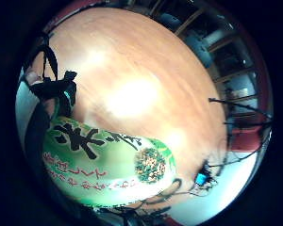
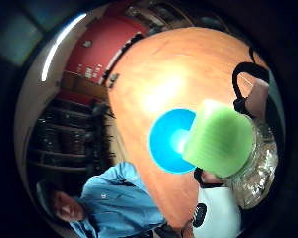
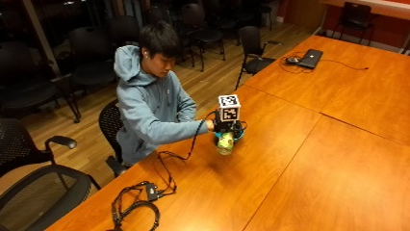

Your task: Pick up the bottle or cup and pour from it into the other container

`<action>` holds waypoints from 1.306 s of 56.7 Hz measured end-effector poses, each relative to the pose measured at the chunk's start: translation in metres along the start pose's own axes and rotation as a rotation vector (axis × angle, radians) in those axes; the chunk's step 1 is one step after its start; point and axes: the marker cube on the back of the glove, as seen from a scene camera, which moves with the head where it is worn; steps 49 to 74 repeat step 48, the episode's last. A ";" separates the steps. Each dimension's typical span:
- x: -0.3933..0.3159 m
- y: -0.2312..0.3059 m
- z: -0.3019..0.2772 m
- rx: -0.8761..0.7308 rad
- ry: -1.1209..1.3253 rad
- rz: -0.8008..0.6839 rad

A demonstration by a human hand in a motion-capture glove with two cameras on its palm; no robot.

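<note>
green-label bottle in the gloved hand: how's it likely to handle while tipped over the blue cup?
The bottle looks like thin clear plastic, so probably light and squeezable. Its glossy label may be slippery. Its cap seems on over the blue cup, so nothing would pour yet.

This looks like an office meeting room: long wooden benches (image 3: 333, 144) pushed together, rows of black chairs (image 3: 90, 57) on a wood floor (image 3: 211, 82), and a laptop (image 3: 311, 57) with its cable at the far end.
</note>
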 end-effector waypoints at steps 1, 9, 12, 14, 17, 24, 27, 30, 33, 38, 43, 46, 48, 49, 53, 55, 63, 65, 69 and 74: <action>-0.011 -0.003 0.011 -0.016 0.054 0.005; -0.055 -0.017 0.041 -0.175 0.379 0.037; -0.065 -0.021 0.046 -0.236 0.445 0.058; -0.073 -0.023 0.051 -0.275 0.485 0.067; -0.082 -0.027 0.056 -0.320 0.570 0.082; -0.110 -0.039 0.073 -0.360 0.682 0.183; -0.115 -0.038 0.076 -0.395 0.742 0.120; -0.115 -0.037 0.076 -0.406 0.790 0.112; -0.132 -0.050 0.085 -0.325 0.670 0.278; -0.138 -0.049 0.090 -0.356 0.691 0.180; -0.134 -0.047 0.085 -0.368 0.696 0.163; -0.134 -0.046 0.083 -0.366 0.691 0.162; -0.133 -0.044 0.081 -0.375 0.708 0.147; -0.133 -0.044 0.081 -0.375 0.708 0.147; -0.133 -0.044 0.081 -0.375 0.708 0.147; -0.133 -0.044 0.081 -0.375 0.708 0.147; -0.133 -0.044 0.081 -0.375 0.708 0.147; -0.133 -0.044 0.081 -0.375 0.708 0.147; -0.133 -0.044 0.081 -0.375 0.708 0.147; -0.133 -0.044 0.081 -0.375 0.708 0.147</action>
